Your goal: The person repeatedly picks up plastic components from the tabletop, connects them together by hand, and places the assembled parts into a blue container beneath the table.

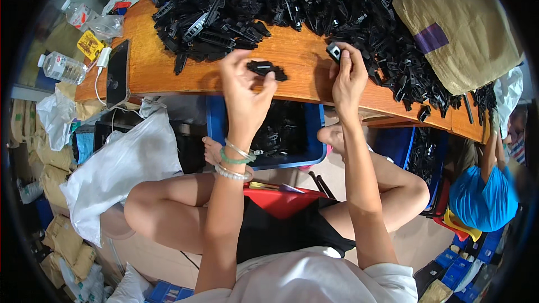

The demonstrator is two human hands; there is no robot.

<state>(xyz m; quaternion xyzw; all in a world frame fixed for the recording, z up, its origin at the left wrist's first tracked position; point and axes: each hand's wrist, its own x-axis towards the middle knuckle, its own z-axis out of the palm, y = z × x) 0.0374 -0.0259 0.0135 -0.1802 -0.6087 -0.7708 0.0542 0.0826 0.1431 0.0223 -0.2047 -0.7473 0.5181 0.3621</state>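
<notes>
My left hand [245,92], smeared by motion, is over the front of the wooden table with thumb and fingers apart. Beside its thumb is a small cluster of black plastic parts [266,69], which it does not appear to grip. To the right, my right hand [350,78] pinches a small black plastic part with a pale square face [334,51] between thumb and fingers. Beyond both hands spreads a large heap of loose black plastic parts [241,5].
A blue bin [314,154] of black parts stands under the wooden table [196,76]. At left are a phone [117,73] with a cable and plastic bottles [63,67]. A brown sack [457,22] sits at right, near a person in blue [484,199].
</notes>
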